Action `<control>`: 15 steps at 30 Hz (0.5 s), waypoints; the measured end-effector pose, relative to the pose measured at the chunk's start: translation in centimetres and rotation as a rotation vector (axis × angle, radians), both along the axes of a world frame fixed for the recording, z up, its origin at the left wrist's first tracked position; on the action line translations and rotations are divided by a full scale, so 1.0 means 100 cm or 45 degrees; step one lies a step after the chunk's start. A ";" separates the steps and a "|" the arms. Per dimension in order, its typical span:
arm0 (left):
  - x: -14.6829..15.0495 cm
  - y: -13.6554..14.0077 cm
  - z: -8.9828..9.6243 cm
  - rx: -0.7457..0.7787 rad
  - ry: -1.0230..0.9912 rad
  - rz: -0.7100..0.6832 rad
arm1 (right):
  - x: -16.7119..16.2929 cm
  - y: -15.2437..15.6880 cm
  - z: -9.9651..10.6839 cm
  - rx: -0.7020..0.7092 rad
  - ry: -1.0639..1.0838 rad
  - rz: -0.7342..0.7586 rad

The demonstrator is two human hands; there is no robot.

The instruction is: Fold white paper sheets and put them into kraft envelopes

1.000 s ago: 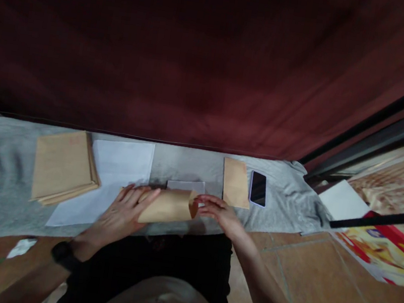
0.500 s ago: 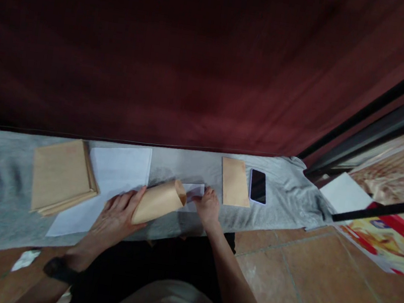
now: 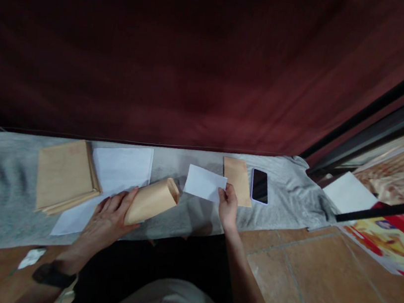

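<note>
My left hand (image 3: 112,216) grips a brown paper envelope (image 3: 152,202) by its left end. The envelope is bowed, and its mouth gapes on the right side. Between thumb and fingers, my right hand (image 3: 227,205) pinches the right edge of a small white piece of paper (image 3: 203,183), apart from the envelope's mouth. Just behind the right hand lies a flat brown envelope (image 3: 238,179). Beside the left hand are large white sheets (image 3: 122,168), partly covered by a stack of brown envelopes (image 3: 65,172).
A phone (image 3: 260,185) lies right of the flat envelope on the grey cloth (image 3: 281,198). Behind the cloth hangs a dark red curtain (image 3: 195,95). At the right are black bars (image 3: 381,212) and a red and yellow box (image 3: 396,241). A crumpled white scrap (image 3: 31,258) is on the tiled floor.
My right hand has drawn the white paper rightward and up, away from the envelope's mouth. My left hand has shifted slightly left with the envelope.
</note>
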State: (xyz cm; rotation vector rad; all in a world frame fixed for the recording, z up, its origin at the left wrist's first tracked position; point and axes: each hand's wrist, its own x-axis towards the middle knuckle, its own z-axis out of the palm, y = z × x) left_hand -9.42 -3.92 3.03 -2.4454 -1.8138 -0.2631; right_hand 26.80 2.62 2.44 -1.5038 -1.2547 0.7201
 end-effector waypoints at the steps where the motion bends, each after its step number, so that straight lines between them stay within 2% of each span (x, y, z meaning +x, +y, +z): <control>1: 0.001 0.001 -0.001 0.001 -0.005 -0.008 | 0.001 -0.001 0.004 0.027 0.060 0.008; 6: 0.007 0.004 0.001 0.037 -0.023 -0.045 | -0.007 -0.008 0.014 0.005 0.186 0.108; 10: 0.012 0.003 0.005 0.094 -0.001 -0.034 | -0.006 -0.009 0.016 -0.039 0.058 0.281; 15: 0.014 0.004 0.003 0.101 0.032 -0.009 | 0.009 -0.002 0.016 -0.104 -0.117 0.372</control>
